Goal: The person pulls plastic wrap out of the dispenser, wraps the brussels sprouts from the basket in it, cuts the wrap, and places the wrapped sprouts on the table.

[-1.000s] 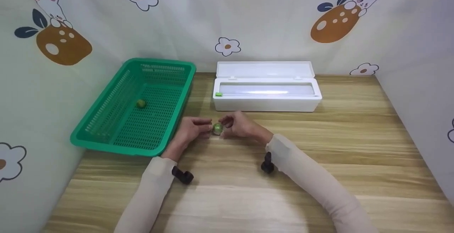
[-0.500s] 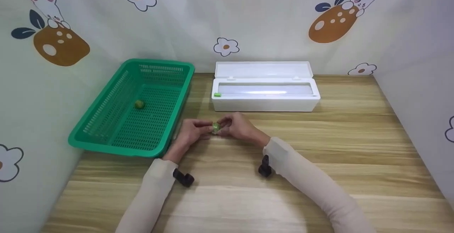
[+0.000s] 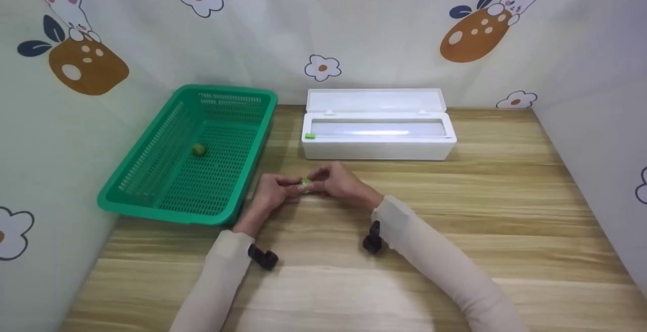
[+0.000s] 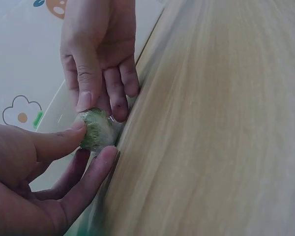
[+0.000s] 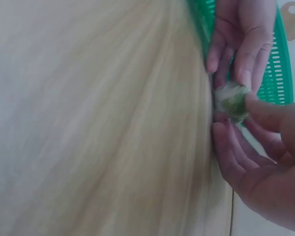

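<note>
Between the fingertips of both hands is a small round green fruit or vegetable (image 4: 97,130) wrapped in clear film; its exact kind is hard to tell. My left hand (image 3: 273,190) pinches it from the left, thumb pressed on its side in the left wrist view. From the right, my right hand (image 3: 342,181) pinches the same piece with thumb and fingers. Bunched pale film (image 5: 226,93) shows on one side of it in the right wrist view. The hands partly cover the piece in the head view, low over the wooden table (image 3: 323,251).
A green plastic basket (image 3: 167,216) stands at the left with a similar small green piece (image 3: 199,150) inside. Behind the hands sits a white cling film dispenser (image 3: 379,150), lid raised, with a green slider (image 3: 310,136) at its left end. A patterned cloth (image 3: 384,34) hangs behind.
The right hand's fingers have closed in on the wrapped piece, which now shows less between the hands. The basket and dispenser have stayed in place.
</note>
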### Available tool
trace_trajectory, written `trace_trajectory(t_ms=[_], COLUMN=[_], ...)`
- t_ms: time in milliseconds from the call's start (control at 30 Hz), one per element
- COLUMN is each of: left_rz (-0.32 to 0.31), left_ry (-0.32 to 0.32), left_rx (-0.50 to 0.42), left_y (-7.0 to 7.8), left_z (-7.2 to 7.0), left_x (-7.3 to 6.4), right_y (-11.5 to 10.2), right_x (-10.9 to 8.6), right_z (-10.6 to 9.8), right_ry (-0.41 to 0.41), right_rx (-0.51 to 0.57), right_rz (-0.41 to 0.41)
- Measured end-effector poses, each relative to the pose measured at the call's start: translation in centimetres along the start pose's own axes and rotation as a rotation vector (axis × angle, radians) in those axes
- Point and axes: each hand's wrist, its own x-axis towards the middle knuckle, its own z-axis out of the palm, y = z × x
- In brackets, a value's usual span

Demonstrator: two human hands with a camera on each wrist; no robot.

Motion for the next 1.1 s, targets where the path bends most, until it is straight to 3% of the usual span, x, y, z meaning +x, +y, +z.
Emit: trace_trajectory(t_ms=[233, 533, 767, 933, 1100], left_rz=[-0.007, -0.014, 0.013, 0.019, 0.030], left_ry=[0.006, 0.015, -0.004, -0.009, 0.016], left_rx=[-0.028, 0.023, 0.011, -0.031, -0.014], left_y=[-0.1, 0.2, 0.0, -0.2, -0.1], left_z=[0.1, -0.1, -0.1, -0.2, -0.6], left_x=[-0.1, -0.1, -0.2, -0.4, -0.6], right_y=[-0.5, 0.0, 0.3, 0.2, 0.1], right_x=[0.2, 0.8, 0.7, 0.5, 0.2], right_z=[0.6, 0.2, -0.2, -0.5, -0.9], right_ry=[-0.010, -0.022, -0.051, -0.039, -0.023], right_rx=[0.053, 0.069, 0.079, 0.070, 0.031], right_rz=[0.073, 0.085, 0.106, 0.087, 0.041])
